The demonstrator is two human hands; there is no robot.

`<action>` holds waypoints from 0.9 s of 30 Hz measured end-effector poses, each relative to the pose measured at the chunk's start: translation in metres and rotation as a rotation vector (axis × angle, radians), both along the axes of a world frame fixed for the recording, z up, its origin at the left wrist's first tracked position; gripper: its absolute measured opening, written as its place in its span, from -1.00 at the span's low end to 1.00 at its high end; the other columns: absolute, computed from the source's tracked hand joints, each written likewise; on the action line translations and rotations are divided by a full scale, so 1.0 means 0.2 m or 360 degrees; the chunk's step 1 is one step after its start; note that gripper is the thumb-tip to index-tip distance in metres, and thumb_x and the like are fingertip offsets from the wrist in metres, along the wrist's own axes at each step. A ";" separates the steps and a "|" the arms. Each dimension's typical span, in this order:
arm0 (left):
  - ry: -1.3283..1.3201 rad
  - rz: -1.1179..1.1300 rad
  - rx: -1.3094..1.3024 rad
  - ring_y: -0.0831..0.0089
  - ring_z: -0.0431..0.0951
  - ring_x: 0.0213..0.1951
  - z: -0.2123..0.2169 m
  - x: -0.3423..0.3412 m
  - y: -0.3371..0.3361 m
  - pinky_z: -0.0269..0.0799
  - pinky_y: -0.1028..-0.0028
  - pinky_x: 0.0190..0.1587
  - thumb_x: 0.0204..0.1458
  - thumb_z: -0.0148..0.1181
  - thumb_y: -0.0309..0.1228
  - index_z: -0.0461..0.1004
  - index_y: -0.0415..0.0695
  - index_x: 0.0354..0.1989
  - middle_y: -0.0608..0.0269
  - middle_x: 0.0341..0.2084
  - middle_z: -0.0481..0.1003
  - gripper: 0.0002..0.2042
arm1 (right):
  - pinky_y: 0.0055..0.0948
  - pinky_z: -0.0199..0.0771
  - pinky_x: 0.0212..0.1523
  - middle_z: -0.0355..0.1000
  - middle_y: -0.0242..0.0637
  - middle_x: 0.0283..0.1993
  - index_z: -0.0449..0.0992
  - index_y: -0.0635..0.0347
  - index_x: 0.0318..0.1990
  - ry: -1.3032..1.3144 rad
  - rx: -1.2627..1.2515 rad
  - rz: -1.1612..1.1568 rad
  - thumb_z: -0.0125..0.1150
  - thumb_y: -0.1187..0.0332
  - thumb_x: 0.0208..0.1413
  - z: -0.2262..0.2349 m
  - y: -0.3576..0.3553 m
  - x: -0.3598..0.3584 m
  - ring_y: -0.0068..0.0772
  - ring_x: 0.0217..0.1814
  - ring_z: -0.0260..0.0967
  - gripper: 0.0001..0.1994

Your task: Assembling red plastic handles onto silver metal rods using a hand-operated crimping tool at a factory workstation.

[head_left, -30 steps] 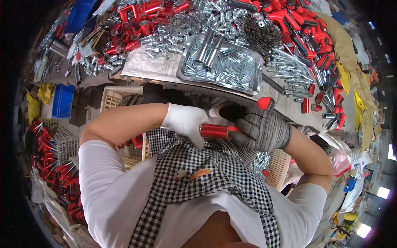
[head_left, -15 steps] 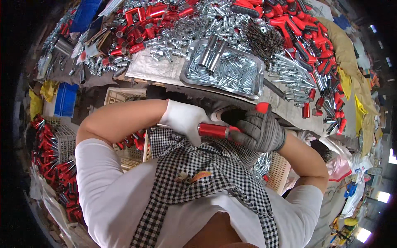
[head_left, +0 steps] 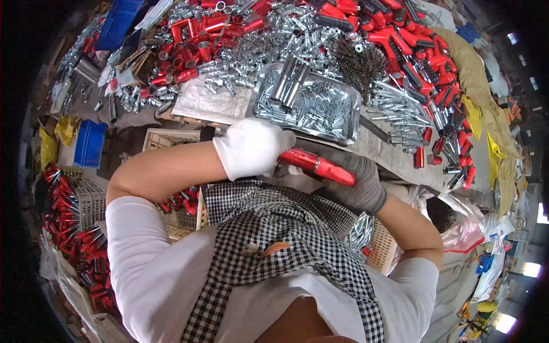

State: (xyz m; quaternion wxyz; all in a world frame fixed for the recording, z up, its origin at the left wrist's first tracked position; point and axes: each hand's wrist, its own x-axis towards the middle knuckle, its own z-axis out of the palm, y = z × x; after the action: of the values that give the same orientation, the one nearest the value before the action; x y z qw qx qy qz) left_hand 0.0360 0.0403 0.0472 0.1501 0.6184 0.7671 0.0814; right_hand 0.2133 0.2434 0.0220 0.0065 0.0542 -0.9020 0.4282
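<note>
A blue bin beside crumpled yellow material at left, a pinkish bag at right.

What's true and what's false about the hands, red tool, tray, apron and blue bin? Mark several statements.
The left hand is gloved in white. True.
The right hand is gloved in red. False: in grey.
The red tool lies on the metal tray. False: the right hand holds it.
Two shiny tubes rest in the metal tray. True.
The apron is plain blue. False: it is black-and-white checked.
A blue bin stands at left. True.
</note>
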 end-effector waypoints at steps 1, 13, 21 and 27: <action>0.0192 -0.0068 0.0201 0.08 0.60 -0.47 0.01 -0.02 0.00 0.51 0.15 -0.41 -0.08 0.16 -0.33 0.50 -0.12 -0.36 0.07 -0.56 0.53 -0.84 | -0.42 0.54 -0.11 0.52 -0.22 -0.04 0.44 0.21 0.07 0.0132 -0.0078 0.0020 0.27 0.41 -0.03 0.00 -0.01 -0.03 -0.37 -0.14 0.52 -0.56; 0.1030 -0.0616 0.0995 0.28 0.51 -0.59 0.15 -0.23 0.13 0.42 0.30 -0.53 -0.19 0.21 -0.43 0.50 -0.16 -0.07 0.24 -0.68 0.40 -0.61 | -0.37 0.59 -0.13 0.47 -0.35 -0.35 0.41 0.28 0.06 -0.0510 -0.1988 -0.0282 0.37 0.15 -0.04 -0.03 -0.08 -0.01 -0.48 -0.39 0.44 -0.46; -0.1035 -0.0119 -0.0988 0.20 0.53 -0.52 0.03 -0.08 0.11 0.48 0.31 -0.39 -0.20 0.32 -0.27 0.50 -0.14 -0.04 0.03 -0.50 0.56 -0.53 | -0.23 0.48 -0.37 0.50 -0.16 -0.28 0.48 0.15 0.04 0.0890 0.1206 0.0707 0.32 0.15 -0.06 0.05 0.14 -0.12 -0.15 -0.35 0.49 -0.50; 0.0800 -0.0200 0.0606 0.20 0.59 -0.55 -0.04 -0.12 0.11 0.50 0.25 -0.50 -0.10 0.15 -0.30 0.42 -0.15 -0.50 0.16 -0.62 0.50 -0.83 | -0.37 0.49 -0.36 0.48 -0.24 -0.32 0.49 0.17 -0.04 -0.0077 0.0290 0.0058 0.29 0.15 0.01 0.05 -0.02 -0.02 -0.31 -0.35 0.48 -0.60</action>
State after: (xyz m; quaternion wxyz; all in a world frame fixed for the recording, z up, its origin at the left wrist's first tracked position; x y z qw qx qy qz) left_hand 0.0115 0.0629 0.0384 -0.1577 0.6824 0.7114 0.0587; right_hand 0.2102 0.2398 0.0325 -0.0281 0.0605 -0.9361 0.3455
